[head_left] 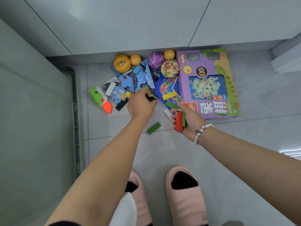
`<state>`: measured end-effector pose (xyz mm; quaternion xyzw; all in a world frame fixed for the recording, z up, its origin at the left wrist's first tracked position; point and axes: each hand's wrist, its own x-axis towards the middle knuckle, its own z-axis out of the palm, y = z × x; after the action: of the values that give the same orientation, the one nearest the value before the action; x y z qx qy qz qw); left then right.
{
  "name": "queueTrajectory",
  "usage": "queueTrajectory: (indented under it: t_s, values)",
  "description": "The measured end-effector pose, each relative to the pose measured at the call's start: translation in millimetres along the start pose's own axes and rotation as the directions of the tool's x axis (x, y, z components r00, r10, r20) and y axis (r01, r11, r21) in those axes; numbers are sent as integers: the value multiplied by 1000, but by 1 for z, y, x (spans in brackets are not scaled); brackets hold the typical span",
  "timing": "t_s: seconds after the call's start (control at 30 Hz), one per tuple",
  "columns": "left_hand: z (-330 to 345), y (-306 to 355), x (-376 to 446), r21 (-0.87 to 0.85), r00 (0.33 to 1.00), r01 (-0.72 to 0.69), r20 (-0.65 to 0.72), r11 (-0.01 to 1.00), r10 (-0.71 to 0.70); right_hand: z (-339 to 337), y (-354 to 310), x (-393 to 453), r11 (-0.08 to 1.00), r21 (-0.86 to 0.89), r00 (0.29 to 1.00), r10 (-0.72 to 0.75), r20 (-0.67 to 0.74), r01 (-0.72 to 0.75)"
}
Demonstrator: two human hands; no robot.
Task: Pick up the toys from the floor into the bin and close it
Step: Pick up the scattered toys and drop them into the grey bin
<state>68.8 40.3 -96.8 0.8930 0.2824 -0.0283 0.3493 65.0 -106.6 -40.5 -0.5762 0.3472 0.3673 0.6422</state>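
Down on the grey tiled floor (211,160) lies a pile of toys, pushed up against white cupboard doors (146,22). The left hand (140,106) reaches into the pile and pinches a small black and white piece (151,97) in its fingertips. The right hand (185,121) is curled around a red block (179,122) and a green block (184,119), holding both at once. A white bead bracelet (201,133) sits on the right wrist.

Four balls rest at the back: one big orange basketball (121,63), one purple ball (155,60), and two small orange balls (135,59) (169,54). One round patterned toy (169,68) lies just beside the purple ball. One purple chess box (210,84) lies flat on the right, with pale round pieces showing through its window. One blue game board (166,90) lies next to it, and one yellow block (169,96) rests on that board. Blue puzzle pieces (141,77) are heaped in the middle; they are too jumbled to count. One green and orange toy (101,99) lies on the left of the pile. One green block (153,128) lies alone on the tiles between the two arms.

The clear bin (75,111) stands at the left edge, near the pile. Two pink slippers (185,196) show at the bottom.
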Motion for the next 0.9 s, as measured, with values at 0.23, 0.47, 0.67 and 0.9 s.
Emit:
queueTrajectory:
  t_s: [0.23,0.47,0.67,0.9]
  values:
    - [-5,-5,-12,-150,995,101,38,984,-96,3,1,1,1000,7,1000,8,-12,-8]
    - [0,-4,-6,-71,992,65,110,995,-57,3,1,0,1000,-5,1000,5,-5,-5]
    - [10,5,-2,89,994,81,63,993,-87,-1,3,1,1000,-6,1000,-2,-7,2]
    - [15,5,4,130,998,26,48,991,-33,-2,2,2,1000,-5,1000,4,-9,-4]
